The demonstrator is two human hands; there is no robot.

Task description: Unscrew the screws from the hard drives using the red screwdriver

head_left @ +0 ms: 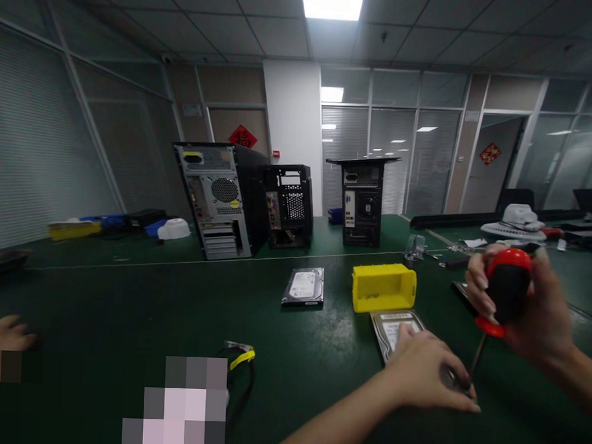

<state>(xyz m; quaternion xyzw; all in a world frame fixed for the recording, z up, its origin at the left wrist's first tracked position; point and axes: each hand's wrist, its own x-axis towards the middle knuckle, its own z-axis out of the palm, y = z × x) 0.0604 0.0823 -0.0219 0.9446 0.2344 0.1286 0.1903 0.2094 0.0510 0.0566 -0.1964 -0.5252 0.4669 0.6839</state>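
Note:
My right hand (540, 315) is wrapped round the red and black handle of a screwdriver (510, 288). The shaft slants down, and its tip meets the near right end of a hard drive (394, 324) by the fingers of my left hand (429, 369). That hand lies over the drive, gripping its near end and covering much of it. Touching or nearly touching the drive's far end is a yellow plastic bin (383, 288) with a few small bits inside. A second hard drive (304, 286) lies label up further left.
Computer cases (251, 201) stand along the back, one with a loose panel on top (363, 161). A dark flat object (461, 291) is partly behind my right hand. Cables (245, 357) lie in front. At far left is another person's hand (5, 333).

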